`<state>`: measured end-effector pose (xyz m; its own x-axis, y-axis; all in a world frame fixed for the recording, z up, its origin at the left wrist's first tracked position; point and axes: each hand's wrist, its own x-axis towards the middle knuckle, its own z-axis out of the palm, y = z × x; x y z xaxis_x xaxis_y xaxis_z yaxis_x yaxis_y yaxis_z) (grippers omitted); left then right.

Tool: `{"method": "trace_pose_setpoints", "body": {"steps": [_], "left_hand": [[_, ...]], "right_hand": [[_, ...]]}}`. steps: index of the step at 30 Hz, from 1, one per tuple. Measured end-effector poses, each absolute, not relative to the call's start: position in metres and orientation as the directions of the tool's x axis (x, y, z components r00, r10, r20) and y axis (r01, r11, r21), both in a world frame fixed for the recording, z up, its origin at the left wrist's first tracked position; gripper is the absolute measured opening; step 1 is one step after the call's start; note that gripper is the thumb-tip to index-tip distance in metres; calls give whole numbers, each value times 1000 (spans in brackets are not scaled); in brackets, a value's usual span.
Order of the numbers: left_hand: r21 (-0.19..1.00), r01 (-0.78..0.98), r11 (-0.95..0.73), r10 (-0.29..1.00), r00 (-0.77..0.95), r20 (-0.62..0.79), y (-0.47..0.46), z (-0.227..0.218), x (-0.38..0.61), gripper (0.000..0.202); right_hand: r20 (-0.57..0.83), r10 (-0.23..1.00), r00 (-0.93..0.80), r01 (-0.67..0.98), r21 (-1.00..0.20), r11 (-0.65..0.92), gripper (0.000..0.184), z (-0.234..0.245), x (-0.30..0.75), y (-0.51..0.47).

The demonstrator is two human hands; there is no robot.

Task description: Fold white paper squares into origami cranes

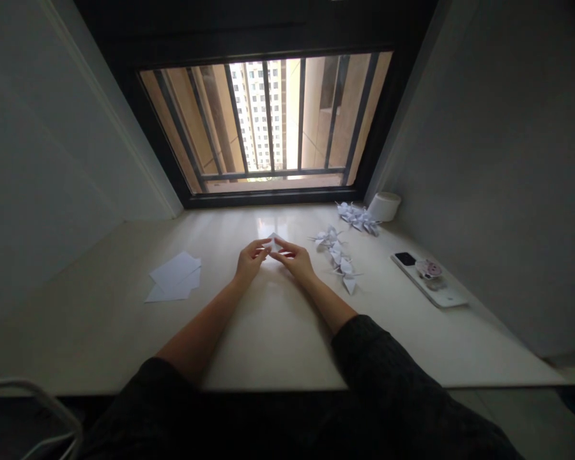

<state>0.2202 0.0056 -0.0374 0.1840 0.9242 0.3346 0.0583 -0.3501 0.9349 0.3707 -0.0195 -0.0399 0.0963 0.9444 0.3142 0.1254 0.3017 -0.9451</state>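
Observation:
A small folded piece of white paper point(275, 242) is held between my two hands over the middle of the sill. My left hand point(252, 259) pinches its left side with thumb and fingers. On the right side, my right hand point(293, 257) grips it the same way. To the right lies a row of folded paper cranes point(338, 252), with another cluster of paper cranes point(357, 217) farther back. Several flat sheets of white paper point(175, 275) overlap on the left.
A white cup-like container point(384, 206) touches the wall at the back right. A phone point(431, 280) with a cartoon grip on its back lies at the right. The barred window point(268, 128) closes off the far side. A pale cable point(38, 396) loops at the lower left.

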Motion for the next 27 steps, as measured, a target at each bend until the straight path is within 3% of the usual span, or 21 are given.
{"method": "trace_pose_setpoints", "body": {"steps": [8, 27], "left_hand": [[933, 65, -353, 920, 206, 334, 6, -37, 221, 37], [943, 38, -329, 935, 153, 320, -3, -35, 228, 26]], "right_hand": [[247, 957, 155, 49, -969, 242, 49, -35, 370, -22], [282, 905, 320, 139, -958, 249, 36, -39, 370, -25]]}}
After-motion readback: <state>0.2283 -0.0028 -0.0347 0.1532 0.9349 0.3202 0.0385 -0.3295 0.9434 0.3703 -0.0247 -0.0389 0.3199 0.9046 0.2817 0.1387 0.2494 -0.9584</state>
